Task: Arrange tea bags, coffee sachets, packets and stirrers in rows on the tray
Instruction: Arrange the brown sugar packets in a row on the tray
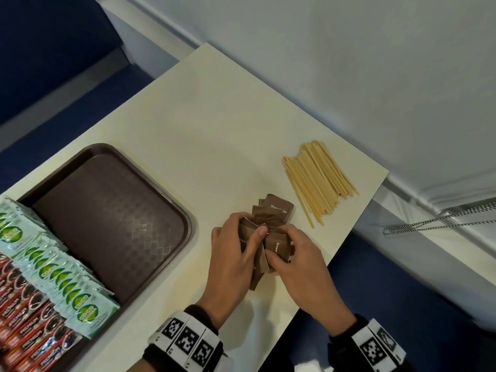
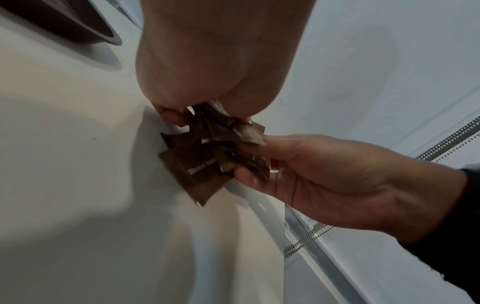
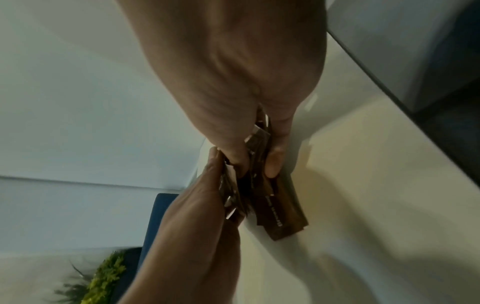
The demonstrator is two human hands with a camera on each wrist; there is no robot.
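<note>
A loose bunch of brown sugar packets [image 1: 271, 232] lies near the table's front edge, gathered between both hands. My left hand [image 1: 236, 253] curls its fingers and thumb round the left side of the bunch [image 2: 207, 162]. From the right, my right hand [image 1: 292, 253] pinches the packets [image 3: 272, 207]. A pile of wooden stirrers [image 1: 319, 178] lies on the table beyond them, to the right. The brown tray [image 1: 120, 224] sits at the left, holding a row of green-and-white tea bags [image 1: 61, 275] and a row of red coffee sachets [image 1: 26, 326] at its near left.
The cream table [image 1: 214, 130] ends close to my right hand, with blue floor [image 1: 402, 304] below. A white wall [image 1: 349, 63] runs behind, and a braided cord [image 1: 434, 221] hangs at the right. Most of the tray's floor is bare.
</note>
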